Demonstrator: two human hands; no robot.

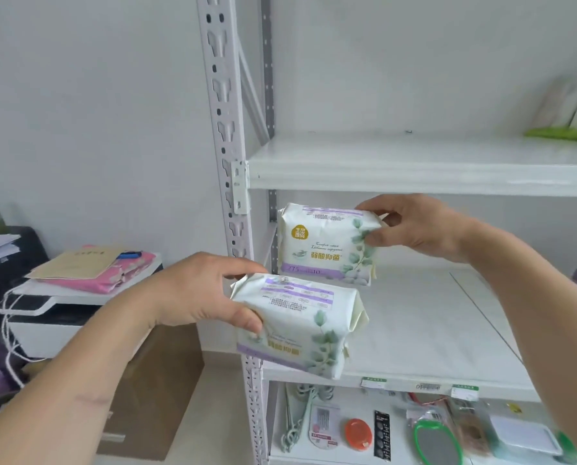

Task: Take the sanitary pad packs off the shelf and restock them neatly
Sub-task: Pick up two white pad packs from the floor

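Both packs (327, 243) long axis level, fronts facing camera, in hands (193, 293).

Both bare forearms reach forward, the left hand (196, 290) lower and nearer, the right hand (418, 226) higher and further out. Each pinches a sanitary pad pack by its end, thumb on the front face, fingers curled over the top edge

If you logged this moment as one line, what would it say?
left hand: grips near pack | right hand: pinches far pack | both at middle shelf | shelf bare under packs
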